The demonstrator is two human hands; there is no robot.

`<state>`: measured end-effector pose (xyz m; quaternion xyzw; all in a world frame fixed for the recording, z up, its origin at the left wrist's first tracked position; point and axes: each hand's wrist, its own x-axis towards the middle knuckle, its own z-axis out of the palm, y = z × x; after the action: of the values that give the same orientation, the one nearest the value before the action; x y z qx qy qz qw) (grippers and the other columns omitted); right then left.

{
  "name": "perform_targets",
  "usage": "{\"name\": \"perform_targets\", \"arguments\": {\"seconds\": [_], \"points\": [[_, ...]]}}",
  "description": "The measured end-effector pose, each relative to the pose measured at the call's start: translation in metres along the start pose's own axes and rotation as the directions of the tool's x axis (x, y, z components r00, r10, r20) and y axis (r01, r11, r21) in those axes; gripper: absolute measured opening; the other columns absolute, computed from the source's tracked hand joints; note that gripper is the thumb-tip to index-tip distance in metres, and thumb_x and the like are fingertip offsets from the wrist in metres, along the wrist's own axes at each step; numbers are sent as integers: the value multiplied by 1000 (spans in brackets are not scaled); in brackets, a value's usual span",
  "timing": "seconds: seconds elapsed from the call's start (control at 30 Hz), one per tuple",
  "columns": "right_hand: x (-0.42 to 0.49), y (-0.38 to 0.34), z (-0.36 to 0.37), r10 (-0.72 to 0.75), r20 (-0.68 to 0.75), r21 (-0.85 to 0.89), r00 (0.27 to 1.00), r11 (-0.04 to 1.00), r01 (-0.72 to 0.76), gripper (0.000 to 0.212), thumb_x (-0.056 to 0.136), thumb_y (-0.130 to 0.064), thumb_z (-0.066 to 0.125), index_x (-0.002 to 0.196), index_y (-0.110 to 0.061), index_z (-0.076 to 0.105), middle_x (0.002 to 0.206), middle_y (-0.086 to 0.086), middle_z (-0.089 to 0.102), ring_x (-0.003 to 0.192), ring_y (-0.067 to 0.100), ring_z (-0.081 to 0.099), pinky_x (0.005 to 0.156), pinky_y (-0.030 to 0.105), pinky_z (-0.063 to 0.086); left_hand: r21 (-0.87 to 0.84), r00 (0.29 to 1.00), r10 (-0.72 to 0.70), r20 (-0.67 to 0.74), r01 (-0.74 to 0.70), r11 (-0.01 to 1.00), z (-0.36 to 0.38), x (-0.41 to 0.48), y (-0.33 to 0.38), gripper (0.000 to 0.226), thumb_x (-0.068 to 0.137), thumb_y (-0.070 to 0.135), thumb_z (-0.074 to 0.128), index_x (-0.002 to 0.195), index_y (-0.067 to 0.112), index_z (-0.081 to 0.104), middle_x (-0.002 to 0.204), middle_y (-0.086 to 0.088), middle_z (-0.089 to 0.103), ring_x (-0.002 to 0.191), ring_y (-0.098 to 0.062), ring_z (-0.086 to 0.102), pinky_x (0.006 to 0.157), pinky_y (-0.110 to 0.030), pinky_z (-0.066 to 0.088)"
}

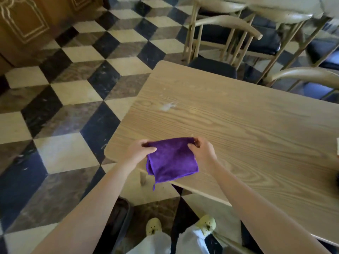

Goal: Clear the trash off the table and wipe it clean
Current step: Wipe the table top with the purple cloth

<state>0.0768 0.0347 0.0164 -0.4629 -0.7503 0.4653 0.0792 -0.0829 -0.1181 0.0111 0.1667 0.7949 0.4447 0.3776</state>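
Note:
A purple cloth (170, 160) hangs folded between both my hands above the near left corner of the light wooden table (238, 125). My left hand (139, 151) pinches its upper left corner and my right hand (201, 151) pinches its upper right corner. The cloth's lower edge droops past the table's front edge. A whitish smear (167, 106) marks the tabletop farther back, apart from the cloth.
Wooden chairs with dark seats (225, 37) stand beyond the table's far side and at the right. A pale object's edge (337, 146) shows at the right border. A dark bag (121, 217) lies on the checkered floor by my feet.

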Motion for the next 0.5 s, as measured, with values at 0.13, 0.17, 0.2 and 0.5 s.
{"name": "perform_targets", "arguments": {"seconds": [0.13,0.17,0.2,0.5], "points": [[24,-19,23,110,-118,0,987,994,-110,27,90,-12,51,114,-6,58,109,12,64,106,30,56,74,22,33,124,997,79,-5,-78,989,-1,37,1,33,82,2,61,114,6,63,102,-13,67,96,-27,62,88,-33,46],[25,-19,30,131,-160,-45,978,989,-140,30,89,-10,48,119,-6,54,118,15,60,112,33,52,82,26,35,157,996,92,5,-92,983,1,43,-2,35,83,1,58,117,7,61,108,-14,67,100,-27,62,89,-28,45],[25,-16,38,108,-206,-167,973,975,-144,36,88,-10,48,124,-6,49,126,16,54,118,34,47,92,31,35,196,994,113,9,-112,974,1,48,-5,38,83,2,54,119,10,61,111,-12,67,101,-25,62,87,-22,43],[26,19,103,-319,294,-703,901,567,430,67,87,-62,30,147,-35,19,160,0,10,147,27,4,117,49,1,742,869,495,2,-333,582,-27,101,-42,45,95,22,44,140,17,42,150,-5,37,141,-24,28,117,-43,18]]}}
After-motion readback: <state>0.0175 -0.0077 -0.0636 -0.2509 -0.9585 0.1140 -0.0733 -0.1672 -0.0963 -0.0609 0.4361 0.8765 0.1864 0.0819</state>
